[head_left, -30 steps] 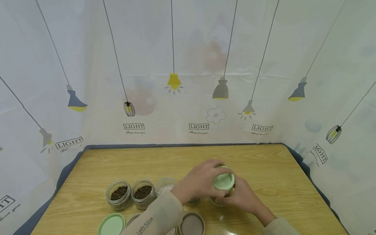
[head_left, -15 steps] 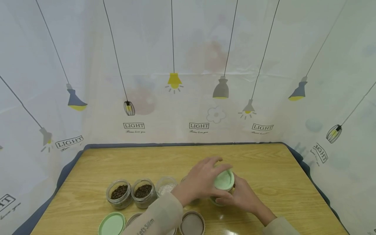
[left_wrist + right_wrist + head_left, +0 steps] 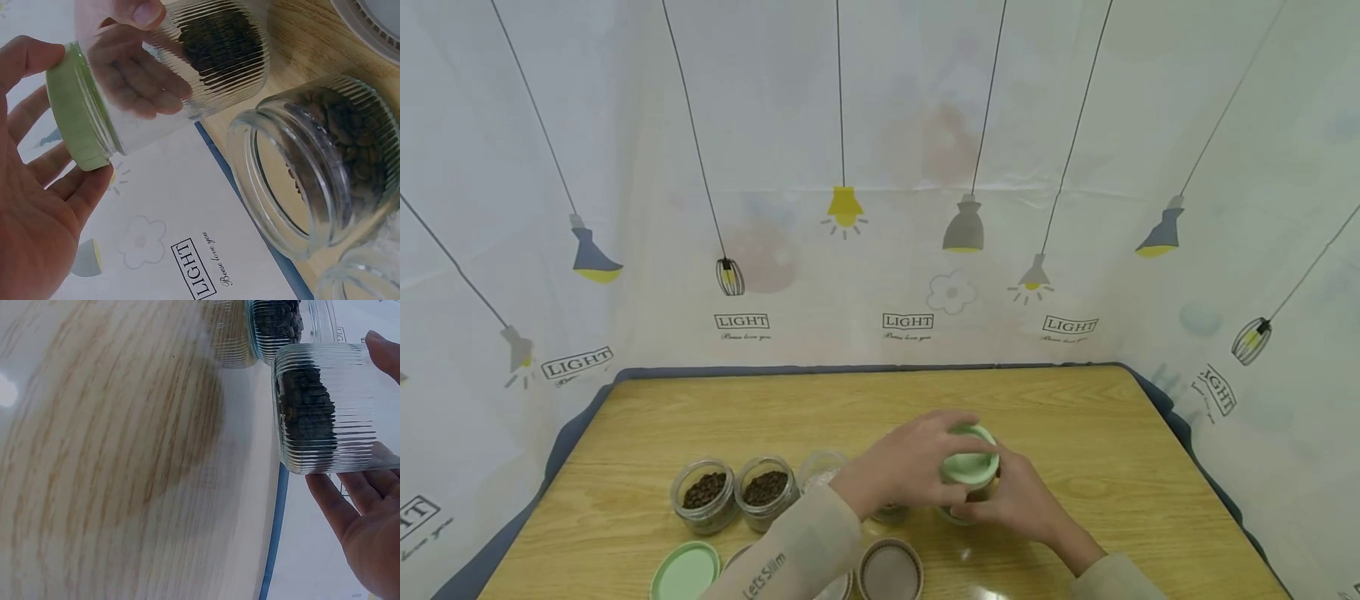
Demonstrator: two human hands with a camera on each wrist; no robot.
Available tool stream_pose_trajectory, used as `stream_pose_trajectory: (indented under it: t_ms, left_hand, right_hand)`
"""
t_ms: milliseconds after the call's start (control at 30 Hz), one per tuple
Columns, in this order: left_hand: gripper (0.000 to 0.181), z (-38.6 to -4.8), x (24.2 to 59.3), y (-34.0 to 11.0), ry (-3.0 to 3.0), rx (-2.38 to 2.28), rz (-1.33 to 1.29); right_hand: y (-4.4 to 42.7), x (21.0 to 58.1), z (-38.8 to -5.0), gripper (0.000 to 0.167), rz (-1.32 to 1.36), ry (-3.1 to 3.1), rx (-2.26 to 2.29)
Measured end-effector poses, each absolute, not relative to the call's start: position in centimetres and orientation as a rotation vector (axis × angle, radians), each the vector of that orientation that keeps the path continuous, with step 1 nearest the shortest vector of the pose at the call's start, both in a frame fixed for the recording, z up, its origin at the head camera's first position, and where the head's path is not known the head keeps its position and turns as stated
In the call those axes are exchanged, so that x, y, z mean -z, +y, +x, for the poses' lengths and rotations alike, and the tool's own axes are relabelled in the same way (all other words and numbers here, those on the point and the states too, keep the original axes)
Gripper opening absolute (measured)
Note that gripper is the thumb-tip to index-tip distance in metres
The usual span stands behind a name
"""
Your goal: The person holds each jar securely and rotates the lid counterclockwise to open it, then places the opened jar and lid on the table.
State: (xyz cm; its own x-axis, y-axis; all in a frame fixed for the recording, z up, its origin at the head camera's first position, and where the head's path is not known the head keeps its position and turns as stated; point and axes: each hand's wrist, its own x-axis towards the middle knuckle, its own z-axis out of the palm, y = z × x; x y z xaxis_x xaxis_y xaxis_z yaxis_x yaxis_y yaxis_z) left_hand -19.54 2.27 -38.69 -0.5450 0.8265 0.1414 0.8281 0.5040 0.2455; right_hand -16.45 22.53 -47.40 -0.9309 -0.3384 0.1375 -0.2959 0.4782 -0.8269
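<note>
My left hand [image 3: 902, 468] grips a green screw lid [image 3: 972, 468] by its rim, thumb on one side and fingers on the other. The lid sits on the mouth of a ribbed glass jar [image 3: 325, 409] with dark contents in its lower part. My right hand [image 3: 1021, 502] holds that jar round its clear wall, seen best in the right wrist view. Through the glass, the left wrist view shows the right fingers [image 3: 140, 84] behind it. From the head view, the hands cover most of the jar.
Left of my hands stand open glass jars: two with coffee beans [image 3: 705, 493] [image 3: 766, 490], one with white contents [image 3: 820, 472], and another beaned jar [image 3: 331, 156] close beside. In front lie a green lid [image 3: 685, 573] and a brown-rimmed lid [image 3: 891, 572]; my left sleeve partly covers others.
My left hand has turned back and forth on the green lid, its fingers shifting across the top. The right hand and the jar have stayed in place.
</note>
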Motion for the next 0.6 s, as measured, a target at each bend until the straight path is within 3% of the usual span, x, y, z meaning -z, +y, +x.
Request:
stream_pose_trajectory:
  t_ms: [600]
  left_hand:
    - [0.058,-19.03,39.62,2.96,-2.773,0.484,-1.178]
  right_hand:
    - [22.42,47.81,-16.54,0.086,-0.557,2.715,1.44]
